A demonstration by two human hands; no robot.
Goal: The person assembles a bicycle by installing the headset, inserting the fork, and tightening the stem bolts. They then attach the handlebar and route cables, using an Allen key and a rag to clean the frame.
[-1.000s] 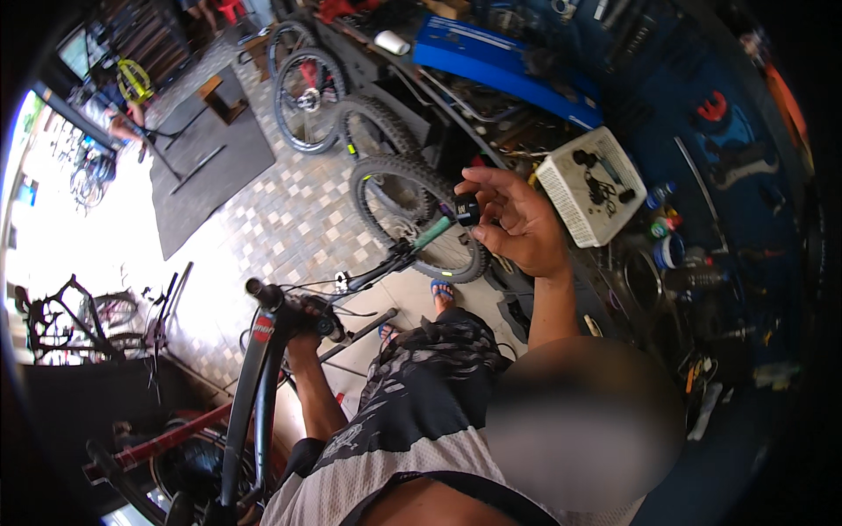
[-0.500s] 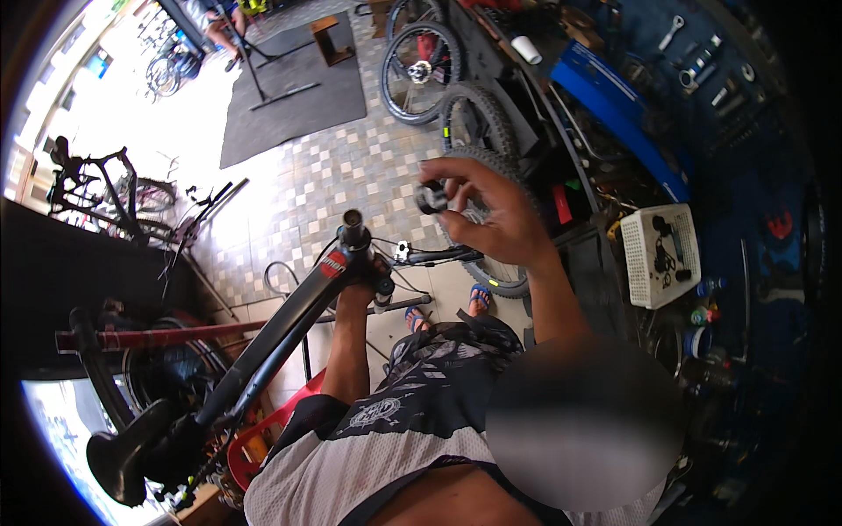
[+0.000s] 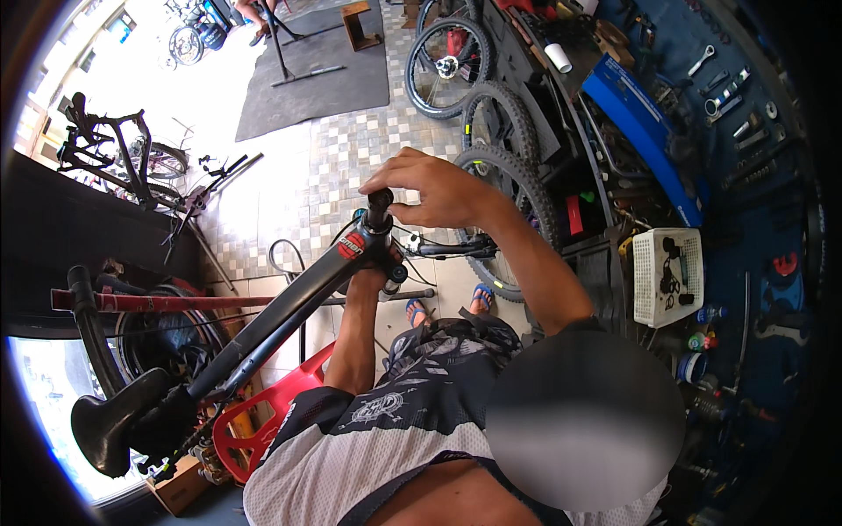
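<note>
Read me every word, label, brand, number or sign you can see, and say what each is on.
I won't copy out wording, but here is where it stands:
Bike frame: pale lettering on a red patch near its front end.
Shirt: pale round emblem; any lettering too small to read.
Long blue box: pale marks, too small to read.

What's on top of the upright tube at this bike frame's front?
At the top of the tube is a dark round part, the right hand curled around it. The hand covers some of it; whether it's fully on can't be seen.
</note>
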